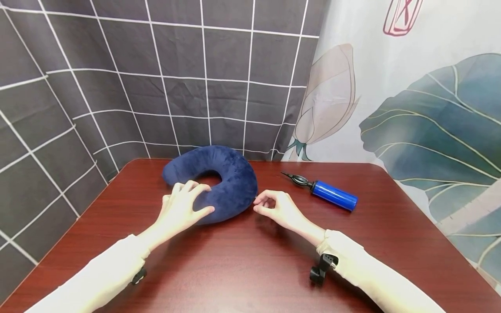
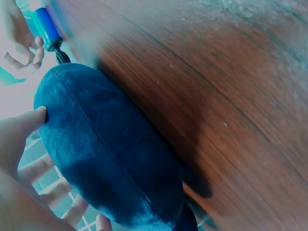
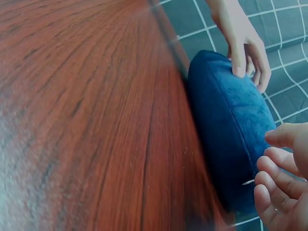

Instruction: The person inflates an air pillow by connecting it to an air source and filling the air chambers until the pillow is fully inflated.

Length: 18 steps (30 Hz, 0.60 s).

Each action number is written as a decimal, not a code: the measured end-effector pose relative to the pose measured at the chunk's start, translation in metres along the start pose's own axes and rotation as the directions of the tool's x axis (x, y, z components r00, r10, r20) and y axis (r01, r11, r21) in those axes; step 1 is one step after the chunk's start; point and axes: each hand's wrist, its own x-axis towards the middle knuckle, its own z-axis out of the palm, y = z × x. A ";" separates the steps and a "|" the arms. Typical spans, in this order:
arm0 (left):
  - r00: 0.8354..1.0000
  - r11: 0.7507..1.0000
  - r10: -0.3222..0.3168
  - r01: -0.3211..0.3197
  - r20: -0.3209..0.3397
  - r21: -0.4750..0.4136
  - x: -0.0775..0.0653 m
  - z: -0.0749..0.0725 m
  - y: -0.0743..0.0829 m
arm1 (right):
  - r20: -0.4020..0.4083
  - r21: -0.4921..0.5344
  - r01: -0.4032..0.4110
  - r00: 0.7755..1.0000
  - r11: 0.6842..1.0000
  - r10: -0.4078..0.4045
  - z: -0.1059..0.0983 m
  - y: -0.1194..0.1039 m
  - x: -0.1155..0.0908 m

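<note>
A navy blue U-shaped neck pillow (image 1: pixel 234 182) lies on the table, its plush side up in the head view. My left hand (image 1: pixel 182 200) is over the pillow's near arm with fingers spread and loosely bent. Its thumb touches the plush in the left wrist view; whether the other fingertips press on it, I cannot tell. Beside the pillow's right end is my right hand (image 1: pixel 279 209), fingers loosely curled with a gap to the thumb (image 3: pixel 281 134). Close to those fingertips, a small pale tag or pull (image 3: pixel 248 182) sticks out from the pillow's seam.
A blue hand pump (image 1: pixel 334 194) with a black nozzle lies at the right on the reddish-brown wooden table (image 1: pixel 235 269). Behind the table hang a grey gridded cloth (image 1: pixel 227 100) and a white curtain with leaf prints (image 1: pixel 442 117).
</note>
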 end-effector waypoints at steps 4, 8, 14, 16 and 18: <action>0.996 0.997 0.079 -0.078 0.038 -0.030 0.006 -0.003 -0.010 | -0.011 -0.003 -0.015 1.000 1.000 0.015 -0.004 0.001 -0.002; 0.947 0.941 0.320 -0.313 0.032 -0.126 0.018 -0.010 -0.035 | -0.020 -0.008 -0.028 0.999 1.000 0.028 -0.006 0.001 -0.003; 0.867 0.838 0.499 -0.488 -0.021 -0.244 0.025 -0.015 -0.073 | -0.012 -0.021 -0.033 0.999 0.999 0.033 -0.010 0.002 -0.004; 0.877 0.844 0.480 -0.460 0.006 -0.274 0.024 -0.015 -0.078 | -0.014 -0.028 -0.030 0.999 0.999 0.030 -0.011 0.003 -0.004; 0.892 0.858 0.449 -0.416 0.045 -0.301 0.023 -0.015 -0.079 | -0.018 -0.039 -0.020 1.000 0.999 0.019 -0.013 0.004 -0.005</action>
